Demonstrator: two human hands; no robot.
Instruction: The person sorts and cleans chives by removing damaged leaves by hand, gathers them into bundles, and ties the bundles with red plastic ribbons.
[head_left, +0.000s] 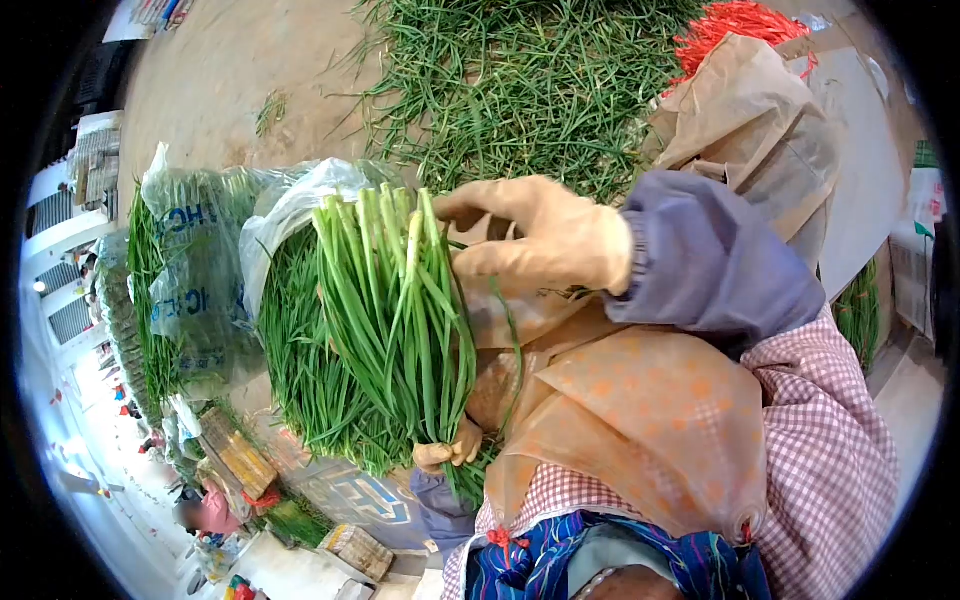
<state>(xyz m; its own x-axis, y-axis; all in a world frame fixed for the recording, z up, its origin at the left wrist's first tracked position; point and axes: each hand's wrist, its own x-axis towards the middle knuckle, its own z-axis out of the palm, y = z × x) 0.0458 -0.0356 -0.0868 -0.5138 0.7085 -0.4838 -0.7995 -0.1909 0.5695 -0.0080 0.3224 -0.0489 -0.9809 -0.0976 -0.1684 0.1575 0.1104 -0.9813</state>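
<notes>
A bunch of garlic chives (410, 310) lies in front of me, pale stem ends at the top and green leaves running down. Around its lower, leafy end my gloved left hand (450, 447) is closed. My gloved right hand (545, 230) is beside the pale stem ends, its thumb and fingers apart and curved; the fingertips are partly hidden behind the stems. More chives (300, 350) fill an opened clear plastic bag (285, 215) behind and left of the bunch.
A large heap of loose chives (530, 90) covers the floor ahead. Red ties (740, 35) and a brown plastic sheet (750, 120) lie at the upper right. Printed clear bags of greens (195, 270) stand left. Farther off are cartons (235, 450) and a person in pink (215, 512).
</notes>
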